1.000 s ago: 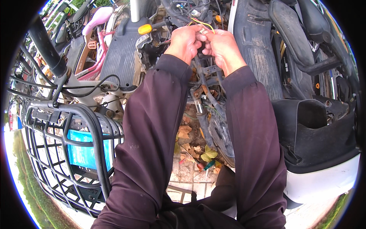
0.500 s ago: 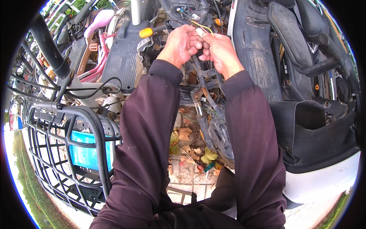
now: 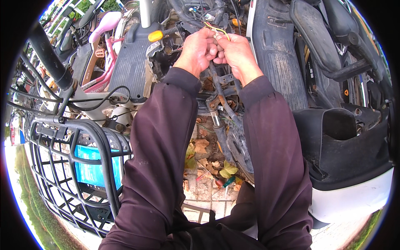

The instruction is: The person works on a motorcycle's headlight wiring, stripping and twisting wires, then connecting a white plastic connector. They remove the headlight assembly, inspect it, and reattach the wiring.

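Two hands meet at top centre, fingertips bunched together over a stripped-down scooter. Left hand point(image 3: 199, 49) curled, fingers folded in, thumb and forefinger pinched on thin wires. Right hand point(image 3: 238, 52) pressed against it, knuckle to knuckle, fingertips likewise closed on the same wires. Yellow wire point(image 3: 221, 30) loops up out of the pinch, just above the fingertips, with a red strand beside it; both run from between the two sets of fingers toward the tangle of dark cables point(image 3: 200, 10) above. How much wire lies inside the grip cannot be told, since the fingers cover it.

Below the hands: rusty frame tube point(image 3: 221, 102) and a fork leg running down toward the front wheel point(image 3: 239, 146), both between the forearms. Dark maroon sleeves point(image 3: 162, 137) come up from the lower edge, one each side of the wheel.

Left of the hands: yellow-handled screwdriver point(image 3: 157, 35) lying across the bodywork, near the left hand but apart from it. Ribbed grey footboard panel point(image 3: 131, 62) beneath it. Pink seat point(image 3: 107, 21) further up and left.

Right of the hands: grey ribbed panel point(image 3: 277, 62), then a black seat point(image 3: 312, 35) on a neighbouring machine. Black-and-white scooter front point(image 3: 346, 166) at lower right.

Lower left: black wire basket point(image 3: 71, 166) with a blue card point(image 3: 95, 166) inside.

Ground between the legs: paving with dry leaves point(image 3: 206, 156) and a green-handled tool point(image 3: 228, 181) lying by the tyre
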`<action>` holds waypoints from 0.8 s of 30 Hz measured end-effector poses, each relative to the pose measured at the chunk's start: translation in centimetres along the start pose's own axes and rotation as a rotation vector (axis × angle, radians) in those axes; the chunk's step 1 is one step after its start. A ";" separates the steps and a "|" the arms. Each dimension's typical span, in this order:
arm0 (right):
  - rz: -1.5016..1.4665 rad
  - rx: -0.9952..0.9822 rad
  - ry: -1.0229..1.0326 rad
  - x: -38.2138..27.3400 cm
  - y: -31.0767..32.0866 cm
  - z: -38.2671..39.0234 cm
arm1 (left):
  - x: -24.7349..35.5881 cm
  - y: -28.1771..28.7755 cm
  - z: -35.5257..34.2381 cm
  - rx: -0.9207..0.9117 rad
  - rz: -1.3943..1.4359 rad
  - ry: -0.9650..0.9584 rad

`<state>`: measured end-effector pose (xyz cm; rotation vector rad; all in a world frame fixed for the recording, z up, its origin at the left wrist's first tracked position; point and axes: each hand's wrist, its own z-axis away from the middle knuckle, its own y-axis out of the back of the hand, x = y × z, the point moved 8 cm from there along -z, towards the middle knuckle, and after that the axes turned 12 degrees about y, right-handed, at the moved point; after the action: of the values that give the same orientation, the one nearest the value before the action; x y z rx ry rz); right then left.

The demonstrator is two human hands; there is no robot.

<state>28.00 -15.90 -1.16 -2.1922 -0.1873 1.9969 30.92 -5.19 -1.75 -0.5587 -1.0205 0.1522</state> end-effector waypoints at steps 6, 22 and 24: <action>0.073 -0.013 0.011 -0.3 -0.1 0.1 | -0.3 -0.3 -0.2 0.069 0.046 0.004; 0.255 0.091 0.063 -2.1 0.1 0.4 | 0.6 -0.4 -1.2 0.187 0.146 0.003; 0.366 0.098 0.082 -2.5 0.3 0.3 | 0.5 -0.4 -1.2 0.177 0.138 0.005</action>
<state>27.46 -16.72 1.21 -2.3749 0.3395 2.0281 32.14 -5.73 -1.62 -0.4676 -0.9534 0.3594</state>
